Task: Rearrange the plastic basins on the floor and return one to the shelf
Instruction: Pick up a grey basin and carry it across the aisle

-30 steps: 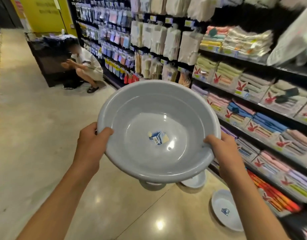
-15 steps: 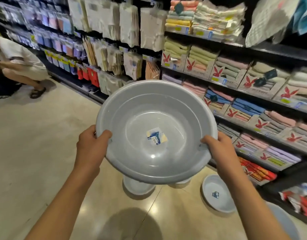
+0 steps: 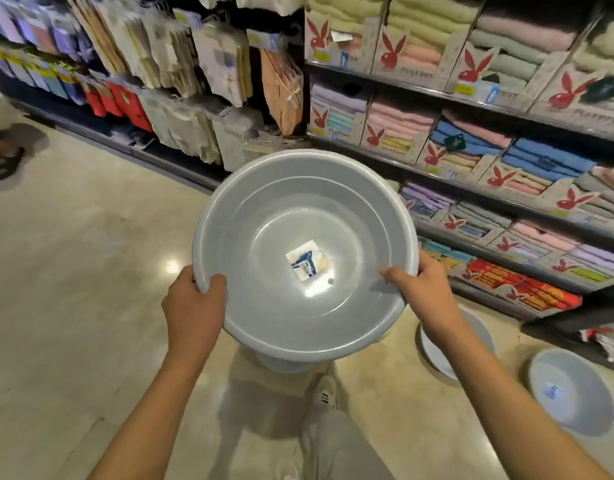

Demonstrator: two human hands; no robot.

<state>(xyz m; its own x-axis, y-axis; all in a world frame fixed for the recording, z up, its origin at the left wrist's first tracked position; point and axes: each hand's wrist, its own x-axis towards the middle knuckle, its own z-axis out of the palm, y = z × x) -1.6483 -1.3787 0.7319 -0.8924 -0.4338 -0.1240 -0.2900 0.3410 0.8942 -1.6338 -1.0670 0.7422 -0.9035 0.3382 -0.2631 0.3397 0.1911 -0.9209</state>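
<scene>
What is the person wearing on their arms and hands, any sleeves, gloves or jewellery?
Nothing shows on either: the left hand and right hand are ungloved, with no rings or watch in view. Both forearms are uncovered to the picture's edge, so no sleeves appear.

Premises: a retail shop, household textiles aisle. Dark tiered shelves (image 3: 472, 98) run along the right side, stocked with folded towels (image 3: 399, 119) in open-fronted cardboard display boxes (image 3: 388, 53) printed with a red rabbit-head logo. Small yellow price tags (image 3: 463, 89) sit on the shelf edges. Further left, packaged goods (image 3: 181, 46) hang in dense rows from display hooks, with red packets (image 3: 125, 102) lower down. The floor (image 3: 73, 254) is polished beige tile reflecting overhead lighting. Grey plastic basins (image 3: 572, 400) bearing product labels lie on the floor beside the shelving.
</scene>
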